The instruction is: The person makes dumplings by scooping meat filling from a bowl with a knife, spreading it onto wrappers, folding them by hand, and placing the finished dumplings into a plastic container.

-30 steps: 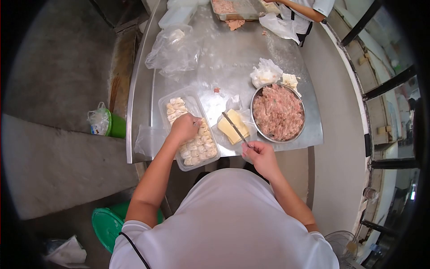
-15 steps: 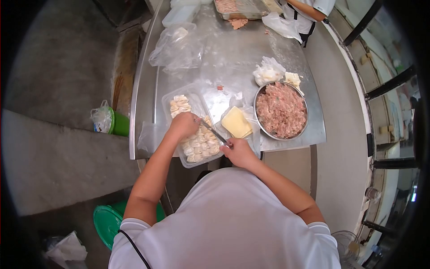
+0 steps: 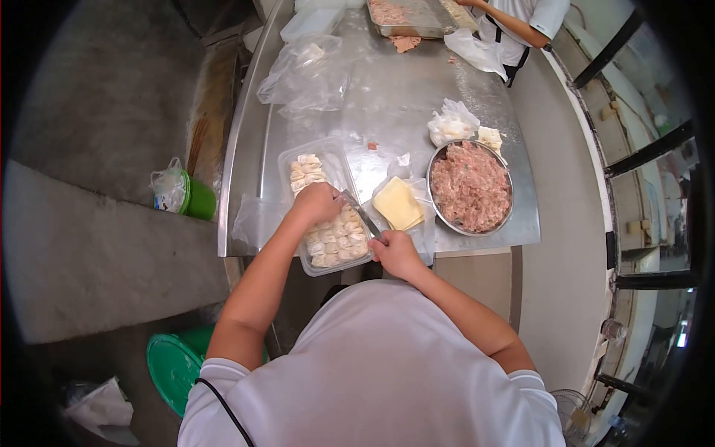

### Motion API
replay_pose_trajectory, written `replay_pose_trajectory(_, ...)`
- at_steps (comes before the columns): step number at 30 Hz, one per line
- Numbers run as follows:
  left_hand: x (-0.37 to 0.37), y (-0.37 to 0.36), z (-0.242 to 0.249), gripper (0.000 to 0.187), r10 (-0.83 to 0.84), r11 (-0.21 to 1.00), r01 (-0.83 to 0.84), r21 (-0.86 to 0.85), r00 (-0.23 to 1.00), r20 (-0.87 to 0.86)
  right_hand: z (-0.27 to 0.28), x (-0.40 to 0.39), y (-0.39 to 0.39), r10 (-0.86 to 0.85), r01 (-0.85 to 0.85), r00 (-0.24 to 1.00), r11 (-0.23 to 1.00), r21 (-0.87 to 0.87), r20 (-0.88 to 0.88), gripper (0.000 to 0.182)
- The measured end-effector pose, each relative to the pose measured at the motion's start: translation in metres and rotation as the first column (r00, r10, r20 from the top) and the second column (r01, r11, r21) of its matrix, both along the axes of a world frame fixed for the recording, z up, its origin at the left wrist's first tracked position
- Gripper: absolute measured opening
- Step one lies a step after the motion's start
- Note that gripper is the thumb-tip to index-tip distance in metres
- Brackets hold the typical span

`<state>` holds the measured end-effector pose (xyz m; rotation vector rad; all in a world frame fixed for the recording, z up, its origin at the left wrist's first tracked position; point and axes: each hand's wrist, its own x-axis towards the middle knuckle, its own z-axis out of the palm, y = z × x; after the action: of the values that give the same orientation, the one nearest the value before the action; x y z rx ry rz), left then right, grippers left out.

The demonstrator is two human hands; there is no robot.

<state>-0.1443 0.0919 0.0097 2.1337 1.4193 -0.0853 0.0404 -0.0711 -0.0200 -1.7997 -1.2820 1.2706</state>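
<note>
My right hand [image 3: 398, 254] is closed around the handle of a narrow metal spatula [image 3: 363, 216]. Its blade slants up and left, its tip close to the fingers of my left hand [image 3: 319, 203]. That left hand is bent over a clear plastic tray [image 3: 284, 160], fingers drawn together; whatever they hold is hidden. Rows of pale, floury wontons [image 3: 337, 246] fill the near part of the tray, and more wontons [image 3: 306, 170] lie at its far end. Beside the tray, a stack of yellow square wrappers [image 3: 398, 203] rests on plastic film.
A round metal bowl [image 3: 509, 216] heaped with minced meat [image 3: 471, 186] stands right of the wrappers. Crumpled plastic bags [image 3: 305, 71] lie on the steel table [image 3: 395, 89]. Another person's arm [image 3: 514, 24] is at the far right, near a tray of meat [image 3: 413, 30]. Green buckets [image 3: 199, 200] stand left.
The whole view has shifted slightly as my head moved. My left hand stays over the tray by the spatula tip, and my right hand keeps its grip on the handle.
</note>
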Motion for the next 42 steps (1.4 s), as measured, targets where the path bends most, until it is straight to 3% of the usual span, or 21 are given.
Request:
replay_pose_trajectory(13, -0.008, -0.007, 0.004, 0.028, 0.057, 0.998, -0.056, -0.019, 0.997, 0.042, 0.003, -0.001, 0.0, 0.0, 0.0, 1.0, 1.0, -0.003, 0.017, 0.031)
replay_pose_trajectory(16, -0.011, -0.009, 0.007, 0.026, 0.227, 0.972, -0.237, 0.001, 0.933, 0.28, 0.006, -0.002, -0.001, -0.005, 0.006, 0.999, 1.0, -0.009, 0.033, 0.031)
replay_pose_trajectory(19, -0.02, -0.009, -0.002, 0.033, 0.028, 0.984, -0.094, 0.155, 0.925, 0.379, 0.012, 0.0, -0.007, -0.064, 0.063, 0.997, 0.998, 0.026, 0.041, 0.03)
replay_pose_trajectory(22, -0.018, -0.023, -0.007, 0.037, -0.099, 0.987, 0.073, 0.146, 0.978, 0.182, 0.02, 0.008, -0.016, -0.168, 0.167, 0.986, 0.986, 0.027, 0.023, 0.03)
replay_pose_trajectory(25, -0.013, -0.032, 0.007, 0.041, -0.018, 0.987, -0.019, 0.162, 0.974, 0.227, 0.022, 0.02, -0.029, -0.21, 0.21, 0.978, 0.977, 0.023, 0.001, 0.026)
replay_pose_trajectory(28, -0.014, -0.027, -0.001, 0.039, -0.12, 0.981, 0.087, 0.175, 0.975, 0.186, 0.031, 0.029, -0.049, -0.313, 0.315, 0.946, 0.949, 0.012, -0.09, 0.025)
replay_pose_trajectory(31, -0.004, -0.023, 0.004, 0.033, -0.054, 0.982, 0.011, 0.19, 0.974, 0.218, 0.035, 0.037, -0.066, -0.394, 0.401, 0.909, 0.915, 0.034, -0.134, 0.025)
replay_pose_trajectory(34, 0.025, -0.034, 0.013, 0.023, -0.083, 0.968, -0.026, 0.25, 0.905, 0.417, 0.041, 0.05, -0.08, -0.433, 0.439, 0.894, 0.898, 0.031, -0.112, 0.025)
replay_pose_trajectory(36, 0.055, -0.048, 0.013, 0.019, -0.106, 0.971, -0.002, 0.238, 0.892, 0.439, 0.041, 0.057, -0.086, -0.463, 0.473, 0.873, 0.88, 0.041, -0.151, 0.025)
replay_pose_trajectory(42, 0.118, -0.071, -0.005, 0.021, -0.159, 0.933, 0.017, 0.359, 0.915, 0.37, 0.057, 0.077, -0.099, -0.485, 0.491, 0.86, 0.871, -0.004, -0.158, 0.025)
